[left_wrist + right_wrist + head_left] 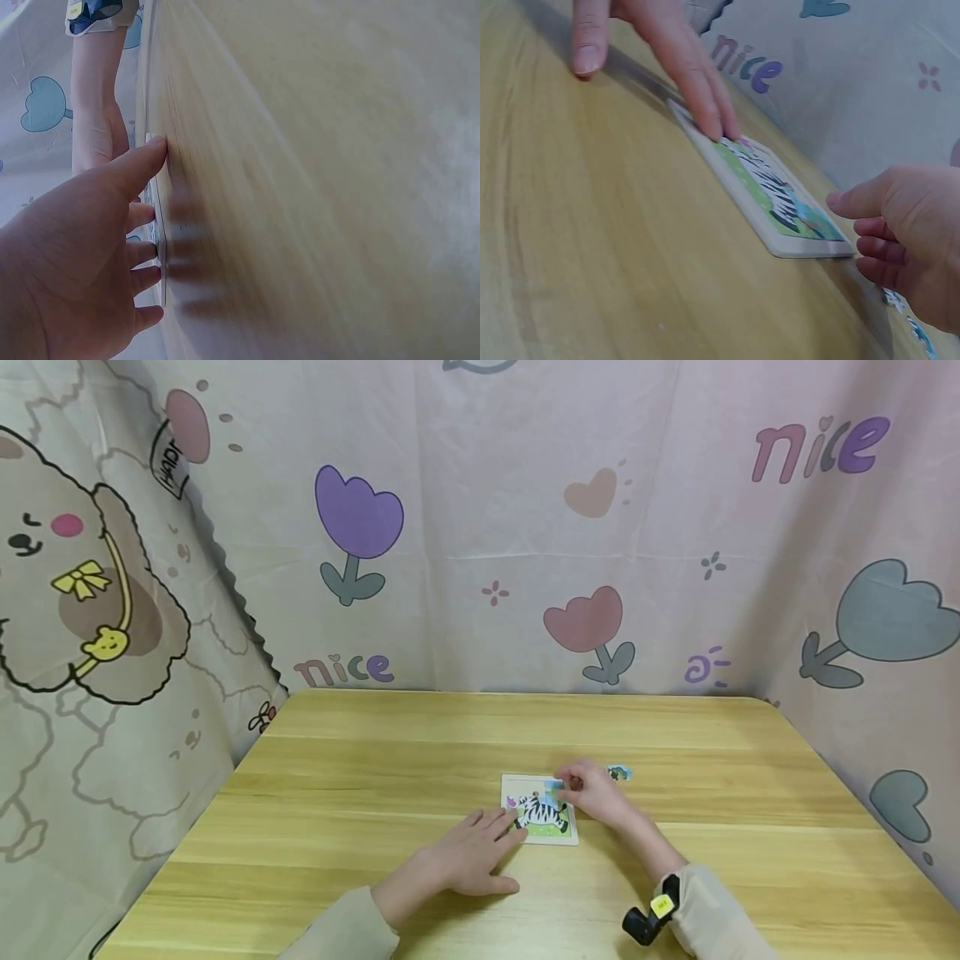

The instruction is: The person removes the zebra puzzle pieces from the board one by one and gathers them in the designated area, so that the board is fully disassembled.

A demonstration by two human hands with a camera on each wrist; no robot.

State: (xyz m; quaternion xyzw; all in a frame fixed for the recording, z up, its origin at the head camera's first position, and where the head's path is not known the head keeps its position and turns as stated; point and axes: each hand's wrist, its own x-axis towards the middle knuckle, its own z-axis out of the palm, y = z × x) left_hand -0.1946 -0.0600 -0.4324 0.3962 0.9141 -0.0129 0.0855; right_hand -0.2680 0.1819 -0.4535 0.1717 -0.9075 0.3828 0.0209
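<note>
A small picture puzzle in a white frame (540, 841) lies on the table and shows a zebra (542, 812) on green grass. My left hand (476, 852) rests with its fingers spread, the fingertips on the frame's left side and the thumb at the table. Over the upper right corner, my right hand (592, 789) pinches a blue-green puzzle piece (552, 789) at its edge with thumb and index finger. Its other fingers (877, 247) are curled in the right wrist view. White backing shows along the puzzle's upper part.
Just beyond the right hand lies a loose puzzle piece (619, 772); two loose pieces, one a blue piece (922, 337), show below that hand in the right wrist view. The wooden table (360, 777) meets a patterned curtain (480, 527) at the back and sides.
</note>
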